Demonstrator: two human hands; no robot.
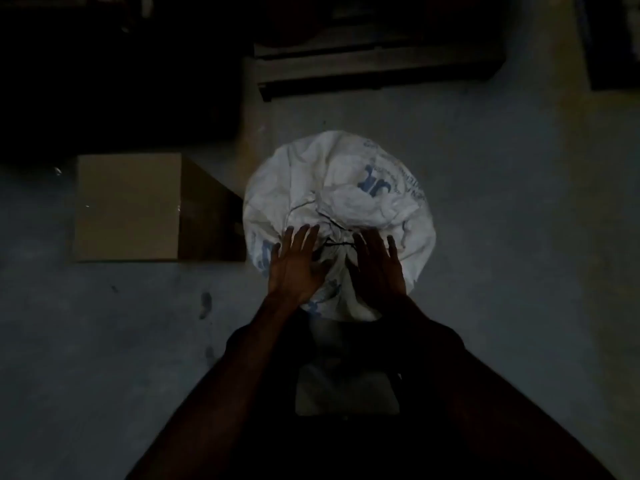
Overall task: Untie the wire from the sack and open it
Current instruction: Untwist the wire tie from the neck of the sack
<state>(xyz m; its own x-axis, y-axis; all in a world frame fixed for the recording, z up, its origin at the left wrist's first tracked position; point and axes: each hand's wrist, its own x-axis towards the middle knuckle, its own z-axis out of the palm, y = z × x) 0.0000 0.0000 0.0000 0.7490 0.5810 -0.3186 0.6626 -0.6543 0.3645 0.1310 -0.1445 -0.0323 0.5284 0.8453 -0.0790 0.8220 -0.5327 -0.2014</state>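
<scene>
White woven sack (337,202) stands on the floor (502,237), neck still bound by dark wire (337,242); my left hand (298,268) and right hand (379,268) flank the knot, fingers spread wide, holding nothing; untying not begun; next, pinch the wire's twisted ends.

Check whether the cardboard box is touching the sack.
Cannot tell. In the head view the cardboard box and the sack meet in outline, but that junction is too dark to show contact or gap.
</scene>
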